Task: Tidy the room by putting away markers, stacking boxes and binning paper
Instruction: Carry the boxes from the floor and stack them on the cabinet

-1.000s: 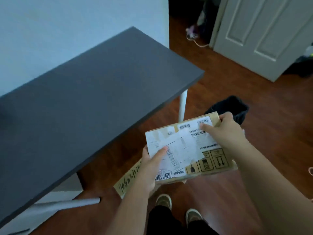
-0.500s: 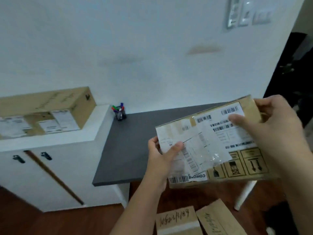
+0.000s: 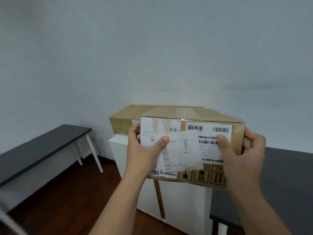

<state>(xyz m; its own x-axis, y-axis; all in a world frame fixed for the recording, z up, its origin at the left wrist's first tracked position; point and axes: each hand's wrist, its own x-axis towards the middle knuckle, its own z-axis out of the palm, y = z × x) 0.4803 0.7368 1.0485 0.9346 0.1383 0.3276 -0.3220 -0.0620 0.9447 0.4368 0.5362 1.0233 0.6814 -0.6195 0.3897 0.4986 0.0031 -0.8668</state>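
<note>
I hold a brown cardboard box [image 3: 189, 114] with white shipping labels and barcodes up at chest height, in front of me. My left hand [image 3: 144, 150] grips its left end, thumb pressed on a loose label. My right hand [image 3: 243, 155] clasps its right end, thumb on the barcode label. Behind it, a second, longer cardboard box [image 3: 122, 122] lies on top of a white cabinet [image 3: 118, 146], close to the wall. The held box hovers just above and in front of that one, hiding most of it.
A dark grey table [image 3: 42, 150] with white legs stands at the left against the wall. Another dark grey table [image 3: 288, 184] sits at the right beside the cabinet. Dark wooden floor [image 3: 71, 200] lies below. A pale wall fills the upper view.
The view has swung from the floor and bin to the white cabinet. The box in both hands has risen and now sits right in front of the box on the cabinet.
</note>
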